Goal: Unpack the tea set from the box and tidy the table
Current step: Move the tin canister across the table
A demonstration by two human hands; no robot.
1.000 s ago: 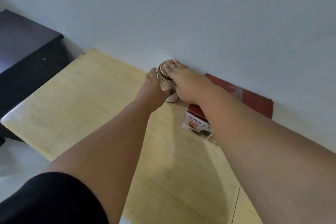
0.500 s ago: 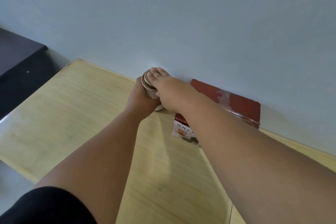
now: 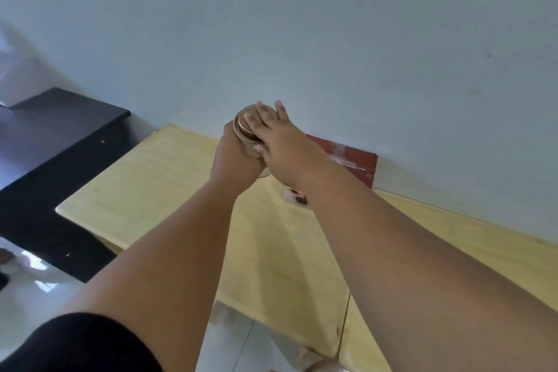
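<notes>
Both hands are clasping one small round beige ceramic vessel with a brownish lid [image 3: 248,129], held up above the far part of the table, close to the wall. Nearest the camera, a black sleeve [image 3: 75,344] is covering the left upper arm, and both bare forearms are reaching forward over the pale wooden table [image 3: 157,178]. Further along, the left hand [image 3: 234,160] is wrapping around the vessel's body from below and behind, fingers closed on it, while the right hand [image 3: 280,145] is lying over the top with its fingers spread flat across the lid, pressing or steadying it. Whether the lid is being turned or only held cannot be told.

Just beyond and to the right of the hands, a dark red cardboard box with a white printed side [image 3: 347,160] is sitting on the table against the pale grey wall [image 3: 332,24]; the right forearm is hiding much of it. Off to the left, a black cabinet top [image 3: 60,130] is standing beside the table.

Judging by this, the person is in the unpacking step, handling one piece taken out of the box. Next, the piece probably wants setting down upright on bare tabletop, with the lid kept seated so it does not slip.
</notes>
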